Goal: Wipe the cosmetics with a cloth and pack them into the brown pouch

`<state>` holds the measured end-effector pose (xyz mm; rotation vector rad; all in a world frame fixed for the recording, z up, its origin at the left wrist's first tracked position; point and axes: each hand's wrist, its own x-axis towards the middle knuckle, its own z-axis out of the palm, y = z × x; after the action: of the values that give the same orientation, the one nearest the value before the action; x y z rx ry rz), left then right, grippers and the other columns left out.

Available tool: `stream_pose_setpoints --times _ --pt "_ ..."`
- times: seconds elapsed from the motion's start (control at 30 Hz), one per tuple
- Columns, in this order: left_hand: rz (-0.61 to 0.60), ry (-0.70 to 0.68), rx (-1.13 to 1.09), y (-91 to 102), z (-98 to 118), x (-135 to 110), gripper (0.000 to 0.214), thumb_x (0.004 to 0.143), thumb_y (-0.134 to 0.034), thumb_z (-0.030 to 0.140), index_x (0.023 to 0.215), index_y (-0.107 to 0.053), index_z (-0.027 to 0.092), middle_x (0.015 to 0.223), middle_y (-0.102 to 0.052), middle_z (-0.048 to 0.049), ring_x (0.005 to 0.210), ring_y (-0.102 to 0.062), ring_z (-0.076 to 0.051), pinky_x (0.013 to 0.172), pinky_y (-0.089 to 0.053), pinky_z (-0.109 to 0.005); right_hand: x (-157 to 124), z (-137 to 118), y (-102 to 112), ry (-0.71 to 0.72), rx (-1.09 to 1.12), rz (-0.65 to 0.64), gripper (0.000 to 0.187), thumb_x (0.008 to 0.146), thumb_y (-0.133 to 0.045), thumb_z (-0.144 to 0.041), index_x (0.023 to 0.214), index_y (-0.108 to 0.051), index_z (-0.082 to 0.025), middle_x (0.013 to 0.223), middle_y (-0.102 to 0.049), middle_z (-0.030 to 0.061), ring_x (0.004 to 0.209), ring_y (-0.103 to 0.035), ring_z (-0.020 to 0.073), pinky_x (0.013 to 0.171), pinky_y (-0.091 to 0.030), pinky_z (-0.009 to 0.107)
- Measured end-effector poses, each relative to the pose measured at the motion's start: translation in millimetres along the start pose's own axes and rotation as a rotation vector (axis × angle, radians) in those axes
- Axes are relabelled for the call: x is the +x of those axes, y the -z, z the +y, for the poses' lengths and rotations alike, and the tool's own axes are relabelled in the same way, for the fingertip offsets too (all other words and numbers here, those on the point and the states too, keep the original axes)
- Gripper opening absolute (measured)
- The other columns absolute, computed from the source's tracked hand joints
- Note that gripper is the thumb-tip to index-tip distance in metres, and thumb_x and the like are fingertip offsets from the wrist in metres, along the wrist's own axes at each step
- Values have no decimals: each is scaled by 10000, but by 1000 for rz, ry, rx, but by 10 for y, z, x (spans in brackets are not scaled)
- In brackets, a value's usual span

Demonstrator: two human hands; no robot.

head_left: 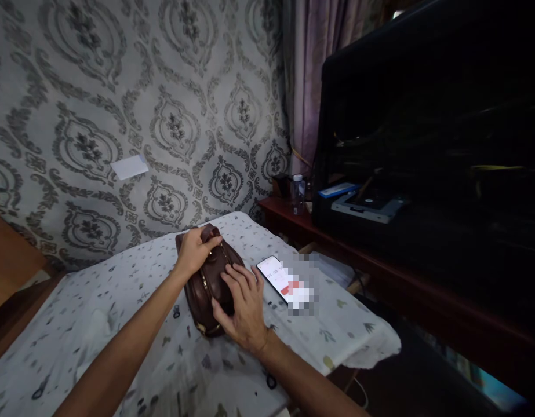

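Note:
A dark brown leather handbag (211, 278) with gold zips and a short handle rests on a patterned white cloth (154, 353). My left hand (195, 252) is closed around its far end near the handle, thumb across the top; the other fingertips are partly hidden. Over the near right side of the bag lies my right hand (243, 304), its fingers apart and fingertips touching the leather. Just right of that hand is a phone (273, 269) with a lit white screen and a red button, part of it blurred out by pixelation.
Behind the cloth rises a grey patterned wall (175, 127). To the right, a dark red desk (288, 217) carries a clear bottle (298, 194), a blue box (338, 190) and a grey flat device (367, 207) beside a large black panel (432, 116). A purple curtain (308, 87) hangs at the back.

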<state>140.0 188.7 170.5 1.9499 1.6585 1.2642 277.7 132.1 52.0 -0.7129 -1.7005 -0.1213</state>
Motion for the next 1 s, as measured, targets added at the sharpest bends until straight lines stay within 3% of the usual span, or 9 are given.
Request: stream_pose_setpoints --times 0.63,0.87,1.0 --pt "-123 -84 -59 32 76 -101 243 748 -686 377 655 -607 167 625 -553 35 627 -464 -125 585 -373 -227 6 21 8 11 -2 8 363 876 -588 -272 1225 -564 -172 1263 -665 131 1248 -535 292 1123 -286 542" --pt "-79 15 -182 -10 -14 -109 289 708 -738 404 637 -610 155 595 -541 43 571 -443 -105 542 -345 -221 -1 27 16 11 -19 -1 363 865 -604 -287 1212 -576 -187 1273 -667 113 1280 -521 296 1129 -281 536" --pt "-75 -3 -201 -8 1 -122 286 708 -745 398 630 -620 153 588 -538 44 566 -448 -104 545 -349 -223 2 29 6 3 -29 7 339 872 -587 -305 1193 -582 -194 1252 -675 107 1274 -530 294 1130 -280 535"
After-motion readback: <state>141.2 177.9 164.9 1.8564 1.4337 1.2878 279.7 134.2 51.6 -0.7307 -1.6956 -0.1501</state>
